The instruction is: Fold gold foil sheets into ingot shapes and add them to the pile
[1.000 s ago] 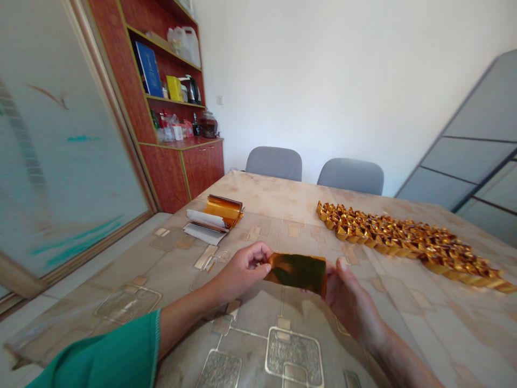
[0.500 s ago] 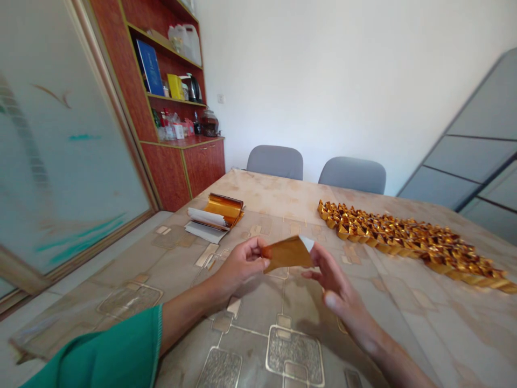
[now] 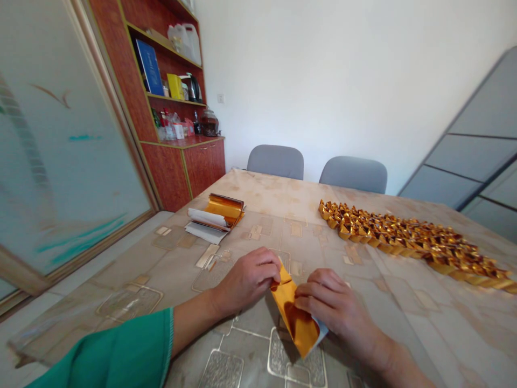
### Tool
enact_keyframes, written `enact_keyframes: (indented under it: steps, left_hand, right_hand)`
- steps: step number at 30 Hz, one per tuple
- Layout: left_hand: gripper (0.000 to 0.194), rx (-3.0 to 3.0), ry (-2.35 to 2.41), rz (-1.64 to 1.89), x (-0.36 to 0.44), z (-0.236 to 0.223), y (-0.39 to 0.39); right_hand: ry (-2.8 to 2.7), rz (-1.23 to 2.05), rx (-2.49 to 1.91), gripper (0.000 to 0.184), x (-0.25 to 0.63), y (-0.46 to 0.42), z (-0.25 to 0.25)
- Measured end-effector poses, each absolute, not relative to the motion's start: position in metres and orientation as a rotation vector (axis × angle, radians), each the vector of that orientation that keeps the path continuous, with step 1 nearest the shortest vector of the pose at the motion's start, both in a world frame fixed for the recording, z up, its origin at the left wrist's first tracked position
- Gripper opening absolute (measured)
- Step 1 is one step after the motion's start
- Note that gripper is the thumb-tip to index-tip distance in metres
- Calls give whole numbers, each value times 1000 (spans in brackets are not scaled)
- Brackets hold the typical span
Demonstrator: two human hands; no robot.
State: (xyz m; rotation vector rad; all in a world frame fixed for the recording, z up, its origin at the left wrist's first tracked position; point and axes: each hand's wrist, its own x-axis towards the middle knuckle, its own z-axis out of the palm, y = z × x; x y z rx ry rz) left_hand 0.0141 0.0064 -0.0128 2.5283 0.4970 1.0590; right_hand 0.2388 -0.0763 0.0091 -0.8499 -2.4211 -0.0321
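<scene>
The left hand (image 3: 255, 276) pinches the far end of a gold sheet (image 3: 294, 315) and the right hand (image 3: 341, 302) its right side, over the bench (image 3: 407, 318) toward the near edge, while a paper stack (image 3: 224, 209) lies by the left edge and folded gold pieces (image 3: 404, 237) stretch toward the right edge.

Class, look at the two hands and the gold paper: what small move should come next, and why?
Probably the right hand should press the gold paper's near end flatter: the left hand grips the far end, the right touches its side, and the near end looks loose, with pale underside showing.
</scene>
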Motion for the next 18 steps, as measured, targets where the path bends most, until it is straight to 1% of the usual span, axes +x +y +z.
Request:
enact_keyframes:
  steps: [3, 9, 11, 14, 16, 18]
  left_hand:
    - [25, 2598, 494, 959, 18, -17, 8]
    - [24, 2719, 462, 836, 27, -22, 11]
    - [26, 2713, 442, 796, 29, -24, 14]
    - [26, 2654, 452, 747, 32, -27, 20]
    - [28, 2609, 485, 739, 30, -25, 24]
    - [33, 2579, 556, 765, 24, -19, 23]
  right_hand:
    - [-2458, -41, -863, 14, 239, -77, 7]
    - [-2528, 167, -837, 23, 228, -80, 7]
    - [-2544, 273, -816, 23, 224, -81, 6]
    - [-2542, 399, -855, 30, 220, -79, 0]
    - [-2527, 427, -921, 32, 218, -78, -4]
    - [-2506, 423, -986, 30, 216, -76, -7]
